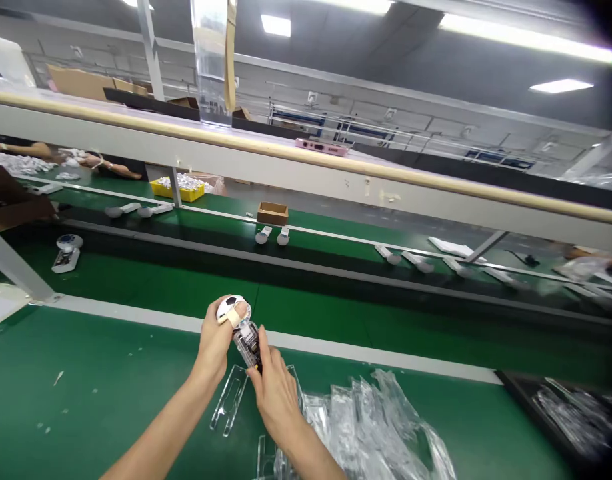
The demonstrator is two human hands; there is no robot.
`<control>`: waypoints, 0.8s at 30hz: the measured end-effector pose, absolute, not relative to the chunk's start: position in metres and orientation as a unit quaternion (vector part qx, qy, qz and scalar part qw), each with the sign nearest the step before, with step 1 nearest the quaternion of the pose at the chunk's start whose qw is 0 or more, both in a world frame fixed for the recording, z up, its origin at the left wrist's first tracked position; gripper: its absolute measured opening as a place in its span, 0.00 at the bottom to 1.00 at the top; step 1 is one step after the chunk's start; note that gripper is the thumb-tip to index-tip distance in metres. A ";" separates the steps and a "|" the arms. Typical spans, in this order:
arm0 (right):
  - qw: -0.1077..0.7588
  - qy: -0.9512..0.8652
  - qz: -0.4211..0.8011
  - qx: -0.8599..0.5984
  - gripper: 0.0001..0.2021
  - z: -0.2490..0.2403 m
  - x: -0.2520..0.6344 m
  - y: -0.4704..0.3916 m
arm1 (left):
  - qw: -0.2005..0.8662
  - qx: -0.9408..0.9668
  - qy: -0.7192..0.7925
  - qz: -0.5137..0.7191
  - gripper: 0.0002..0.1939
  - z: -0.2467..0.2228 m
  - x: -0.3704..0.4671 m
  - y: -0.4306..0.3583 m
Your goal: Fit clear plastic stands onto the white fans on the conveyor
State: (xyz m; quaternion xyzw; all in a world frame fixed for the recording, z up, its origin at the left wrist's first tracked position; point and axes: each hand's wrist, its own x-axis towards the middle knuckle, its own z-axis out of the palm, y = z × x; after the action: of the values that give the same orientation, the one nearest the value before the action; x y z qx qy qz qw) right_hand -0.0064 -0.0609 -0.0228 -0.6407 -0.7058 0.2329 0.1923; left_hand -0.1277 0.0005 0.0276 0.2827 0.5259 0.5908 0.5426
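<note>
Above the near edge of the green bench I hold a small handheld device with a round, football-patterned head [231, 308] and a narrow clear body [248, 343] showing dark inner parts. My left hand [215, 337] is closed around the head; a pale wrap covers its thumb. My right hand [276, 387] grips the lower body from the right side. Beneath my hands lies a clear plastic frame [229, 400], flat on the bench. Close by my right forearm spreads a pile of clear plastic pieces [361, 427].
A green conveyor [306, 303] runs beyond the bench, with a similar white device [67, 253] on the left. Farther back, more white devices [263, 235] stand near a small cardboard box [273, 213] and a yellow bin [179, 190]. A black tray [526, 407] sits right. Other people's arms [111, 165] show far left.
</note>
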 end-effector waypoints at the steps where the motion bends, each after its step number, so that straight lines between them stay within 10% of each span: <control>1: 0.191 -0.708 0.230 -0.640 0.34 -0.021 -0.004 -0.061 | 0.543 0.279 0.515 0.602 0.30 0.027 -0.126 -0.003; 9: 0.219 -0.755 0.193 -0.587 0.36 -0.003 0.013 -0.070 | 0.715 0.223 0.432 0.503 0.29 -0.009 -0.118 -0.033; 15: 0.441 -0.534 0.354 -0.628 0.13 -0.016 0.004 -0.039 | 0.599 0.256 0.510 0.561 0.27 -0.006 -0.105 -0.039; 24: 0.569 -0.451 0.342 -0.596 0.18 -0.023 0.008 -0.014 | 0.539 0.293 0.513 0.600 0.25 -0.003 -0.093 -0.044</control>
State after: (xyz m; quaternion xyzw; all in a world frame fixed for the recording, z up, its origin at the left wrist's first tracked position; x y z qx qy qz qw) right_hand 0.0077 -0.0144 -0.0231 -0.5965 -0.4510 0.3418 0.5692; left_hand -0.0933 -0.0443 -0.0030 0.2928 0.5133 0.6004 0.5388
